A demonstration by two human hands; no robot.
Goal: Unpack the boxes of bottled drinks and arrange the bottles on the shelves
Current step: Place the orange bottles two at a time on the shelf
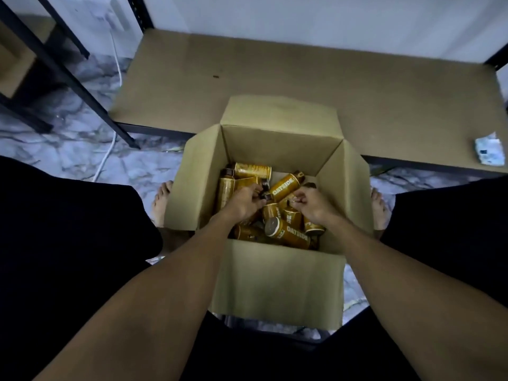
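An open cardboard box [277, 281] stands on the floor between my feet. Inside lie several yellow-brown bottles with dark caps, jumbled on their sides; one reads OATSIDE [284, 184], another lies near the front [291, 235]. Both my arms reach down into the box. My left hand [243, 200] curls its fingers round the dark cap end of a bottle [265, 196]. My right hand [313, 202] pinches the top of another bottle [292, 214]. Much of the bottles under my hands is hidden.
A low brown shelf board [275, 78] in a black metal frame lies just beyond the box. A small white-blue packet [488, 151] sits at its right front edge. A second black rack [55, 64] and a white cable [115, 64] are at left on marbled floor.
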